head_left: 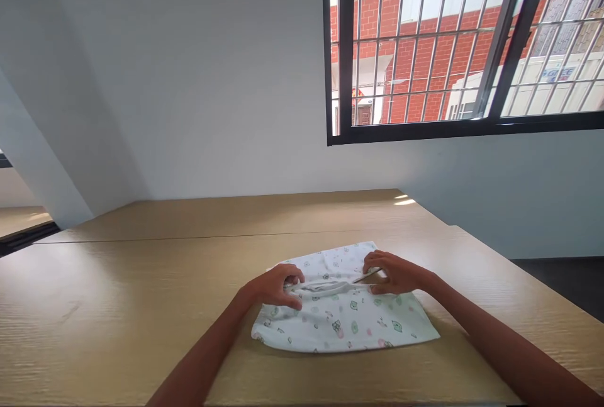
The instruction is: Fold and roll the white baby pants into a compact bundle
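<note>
A white cloth piece [346,325], printed with small green, pink and dark figures, lies spread on the table in front of me. A raised seam or fold runs across its middle, parting at the right so that bare wood shows. My left hand [282,286] rests on the cloth's left side, its thumb apart from the curled fingers, near the fold. At the gap on the right is my right hand [389,273], fingers on the upper part and thumb on the lower part, spread apart. Whether this cloth is a garment I cannot tell.
The light wooden table [141,306] reaches back to a grey-white wall [212,80], with a joint line across it. A dark-framed window [410,133] with metal bars is at the upper right. The table's right edge slopes away beside my right arm.
</note>
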Available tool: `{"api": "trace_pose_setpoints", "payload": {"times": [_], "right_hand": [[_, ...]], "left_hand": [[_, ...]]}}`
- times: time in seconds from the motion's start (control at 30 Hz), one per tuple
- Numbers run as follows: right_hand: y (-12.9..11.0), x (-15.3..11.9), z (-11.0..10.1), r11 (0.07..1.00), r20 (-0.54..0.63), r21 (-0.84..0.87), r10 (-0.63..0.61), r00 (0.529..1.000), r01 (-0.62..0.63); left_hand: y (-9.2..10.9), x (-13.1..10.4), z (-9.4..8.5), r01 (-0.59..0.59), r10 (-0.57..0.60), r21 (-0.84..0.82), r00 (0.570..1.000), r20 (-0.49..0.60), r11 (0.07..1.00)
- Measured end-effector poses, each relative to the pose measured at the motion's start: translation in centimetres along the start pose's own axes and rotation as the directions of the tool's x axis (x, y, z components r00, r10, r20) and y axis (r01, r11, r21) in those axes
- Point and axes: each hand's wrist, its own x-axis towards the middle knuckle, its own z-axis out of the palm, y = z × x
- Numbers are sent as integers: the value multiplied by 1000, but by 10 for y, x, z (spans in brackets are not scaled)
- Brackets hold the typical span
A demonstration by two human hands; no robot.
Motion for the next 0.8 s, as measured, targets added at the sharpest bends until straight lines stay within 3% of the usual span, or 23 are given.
{"api": "trace_pose_setpoints", "payload": {"times": [0.13,0.4,0.63,0.8], "right_hand": [[-1,-2,-3,998,67,53,28,997,-32],[-6,2,3,996,123,18,89,988,-92],[-13,1,3,987,-26,-117,104,994,-106],[-9,0,1,986,-39,8,169,985,-168]], "left_hand": [[1,-2,2,38,-38,-11,999,-1,999],[7,-1,0,-5,4,20,999,52,1000],[16,-5,-5,26,-14,151,997,-79,988],[20,-4,-6,55,-35,153,991,-132,987]]}}
